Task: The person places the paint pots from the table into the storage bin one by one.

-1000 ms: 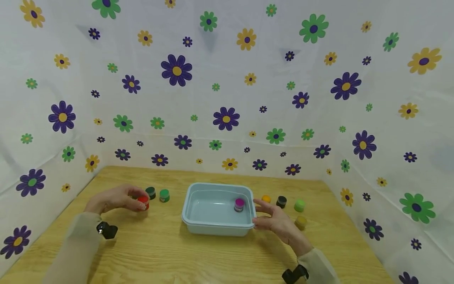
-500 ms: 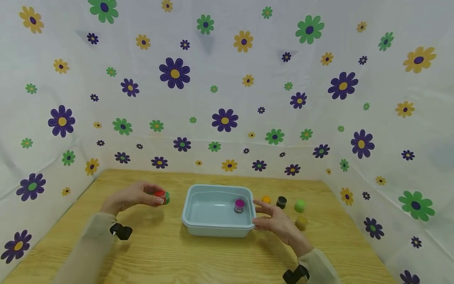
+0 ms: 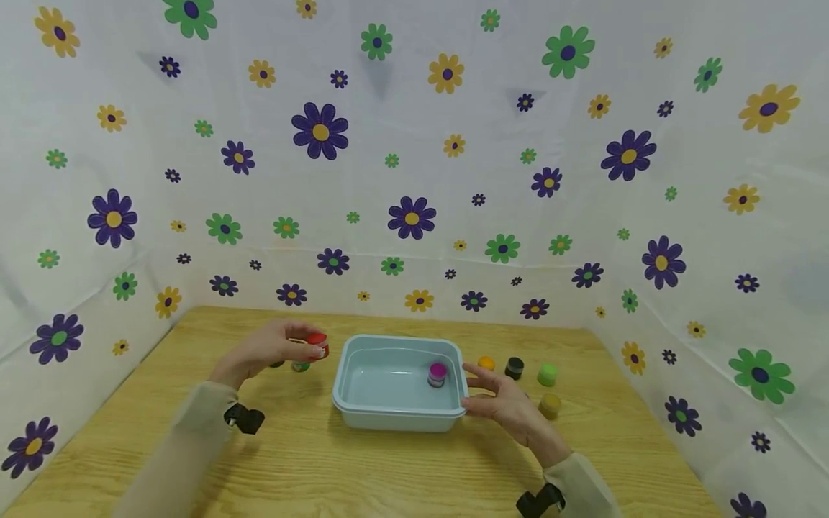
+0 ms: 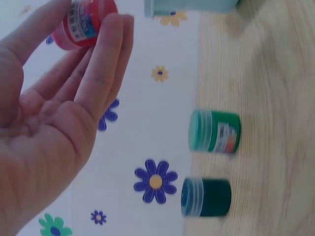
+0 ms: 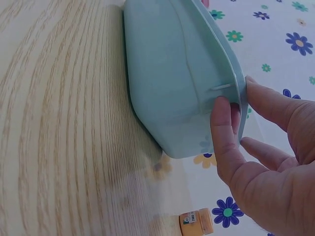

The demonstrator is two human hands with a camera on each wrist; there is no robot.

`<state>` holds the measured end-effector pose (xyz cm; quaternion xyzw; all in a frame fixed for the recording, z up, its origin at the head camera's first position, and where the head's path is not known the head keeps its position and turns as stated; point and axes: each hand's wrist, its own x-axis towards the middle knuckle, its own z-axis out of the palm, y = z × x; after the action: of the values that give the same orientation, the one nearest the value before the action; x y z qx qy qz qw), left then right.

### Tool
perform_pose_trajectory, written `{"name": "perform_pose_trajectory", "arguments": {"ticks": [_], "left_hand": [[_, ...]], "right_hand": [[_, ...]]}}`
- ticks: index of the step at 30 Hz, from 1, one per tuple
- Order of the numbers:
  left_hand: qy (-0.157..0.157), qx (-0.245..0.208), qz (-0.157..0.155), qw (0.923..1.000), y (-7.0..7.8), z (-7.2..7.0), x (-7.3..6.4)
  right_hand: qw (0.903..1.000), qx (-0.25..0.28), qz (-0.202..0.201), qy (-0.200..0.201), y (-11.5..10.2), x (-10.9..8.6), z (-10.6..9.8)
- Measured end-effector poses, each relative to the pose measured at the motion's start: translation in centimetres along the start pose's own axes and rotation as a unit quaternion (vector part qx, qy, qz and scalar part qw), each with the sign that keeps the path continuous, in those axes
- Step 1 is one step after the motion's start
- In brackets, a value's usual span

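My left hand (image 3: 273, 347) pinches a red paint jar (image 3: 318, 344) between thumb and fingertips, raised left of the pale blue plastic tub (image 3: 401, 413). Part of the jar is cropped in the left wrist view, where my left hand (image 4: 54, 113) shows its palm. Below it stand a green paint jar (image 4: 215, 131) and a dark green paint jar (image 4: 206, 197), both partly hidden by the hand in the head view. My right hand (image 3: 508, 411) grips the tub's right rim; in the right wrist view one finger (image 5: 226, 135) lies under the rim. Inside the tub stands a magenta-lidded jar (image 3: 437, 374).
Right of the tub stand an orange jar (image 3: 486, 363), a black jar (image 3: 514, 368), a light green jar (image 3: 547, 374) and a mustard-yellow jar (image 3: 550, 406). Flower-printed cloth (image 3: 363, 180) encloses the wooden table (image 3: 363, 475) at the back and sides.
My left hand has lifted the red paint jar and carried it right, past the two green jars, toward the tub. The right hand has stayed at the tub's rim.
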<state>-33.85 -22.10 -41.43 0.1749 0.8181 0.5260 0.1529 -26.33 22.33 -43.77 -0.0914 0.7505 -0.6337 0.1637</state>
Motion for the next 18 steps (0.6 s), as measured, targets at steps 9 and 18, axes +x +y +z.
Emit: {"name": "perform_pose_trajectory", "arguments": {"ticks": [9, 18], "left_hand": [[0.000, -0.033, 0.010, 0.9994, 0.9, 1.2, 0.6], [0.002, -0.018, 0.017, 0.9997, 1.9, 3.4, 1.7]], "right_hand": [[0.9999, 0.015, 0.002, -0.003, 0.1, 0.1, 0.1], [0.9996, 0.028, 0.002, 0.000, 0.2, 0.1, 0.2]]}}
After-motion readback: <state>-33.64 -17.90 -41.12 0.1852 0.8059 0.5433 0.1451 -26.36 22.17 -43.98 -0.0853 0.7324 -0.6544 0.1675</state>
